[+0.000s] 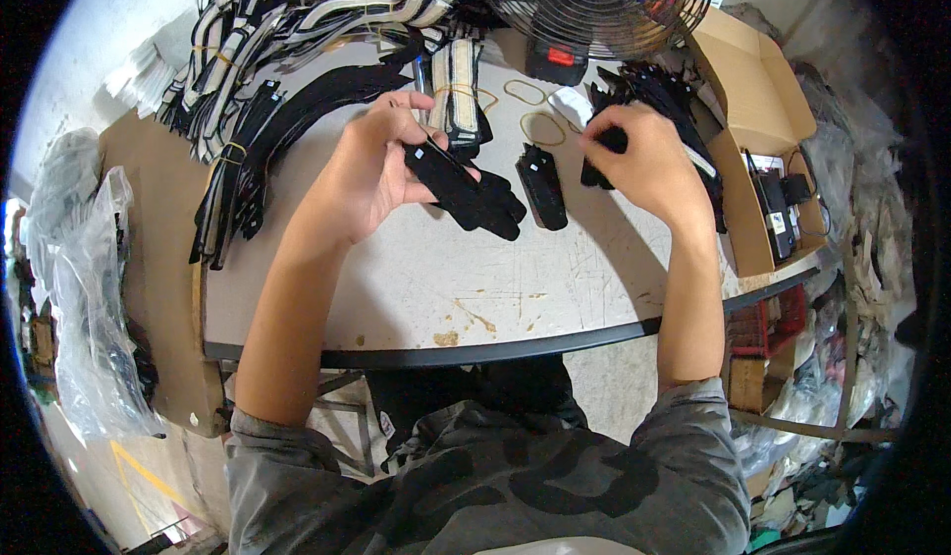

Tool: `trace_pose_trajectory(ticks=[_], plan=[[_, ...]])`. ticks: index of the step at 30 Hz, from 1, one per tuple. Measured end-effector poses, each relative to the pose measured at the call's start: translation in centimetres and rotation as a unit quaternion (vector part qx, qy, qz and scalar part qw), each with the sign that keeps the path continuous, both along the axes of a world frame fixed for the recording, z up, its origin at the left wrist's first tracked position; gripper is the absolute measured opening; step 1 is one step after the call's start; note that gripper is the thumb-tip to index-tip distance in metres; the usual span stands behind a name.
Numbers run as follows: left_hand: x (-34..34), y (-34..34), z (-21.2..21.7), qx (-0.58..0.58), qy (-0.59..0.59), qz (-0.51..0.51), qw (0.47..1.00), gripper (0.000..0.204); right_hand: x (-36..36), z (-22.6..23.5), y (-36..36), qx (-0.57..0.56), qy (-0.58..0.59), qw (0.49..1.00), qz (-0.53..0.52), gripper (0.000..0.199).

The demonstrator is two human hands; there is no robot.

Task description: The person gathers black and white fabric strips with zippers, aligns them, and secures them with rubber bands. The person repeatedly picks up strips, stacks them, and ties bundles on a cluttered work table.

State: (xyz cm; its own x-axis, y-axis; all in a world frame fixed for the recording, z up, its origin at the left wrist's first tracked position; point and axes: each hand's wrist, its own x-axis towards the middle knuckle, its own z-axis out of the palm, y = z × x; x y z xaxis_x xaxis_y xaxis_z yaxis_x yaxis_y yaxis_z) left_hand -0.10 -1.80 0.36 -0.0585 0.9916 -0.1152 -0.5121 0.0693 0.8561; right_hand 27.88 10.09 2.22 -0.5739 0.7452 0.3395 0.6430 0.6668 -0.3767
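Note:
My left hand (381, 154) is closed round several folded black fabric pieces (466, 190), one with a small white mark; their rounded ends fan out to the right. My right hand (644, 164) is raised over the right part of the table, its fingers curled together. What those fingers hold, if anything, I cannot make out. Between my hands a small folded black fabric bundle (542, 188) lies on the table, with a white mark too. Just beyond the left hand lies a banded cream-and-black bundle of strips (457, 84).
Banded black-and-cream strips (327, 15) are heaped at the far left, with a long black bundle (297, 109) nearer. Loose rubber bands (543, 129) lie mid-table. A black fabric pile (654, 89), an open cardboard box (743, 183) and a wire-caged fan (594, 0) stand right and back.

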Motion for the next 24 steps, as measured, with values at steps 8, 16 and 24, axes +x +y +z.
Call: trace_pose_trajectory(ticks=[8, 16, 24], plan=[[1.7, 0.3, 0.0, 0.031, 0.245, -0.006, 0.969, 0.063, -3.2, 0.0, -3.4, -0.079, 0.262, 0.935, 0.225, 0.071], [3.7, 0.5, -0.3, 0.079, 0.219, 0.097, 0.968, 0.043, -5.1, -2.2, -5.2, -0.025, 0.225, 0.956, 0.185, 0.055], [6.9, -0.3, -1.9, 0.162, 0.223, 0.143, 0.951, 0.036, -5.8, -3.4, -5.3, 0.128, 0.134, 0.976, 0.113, 0.046]])
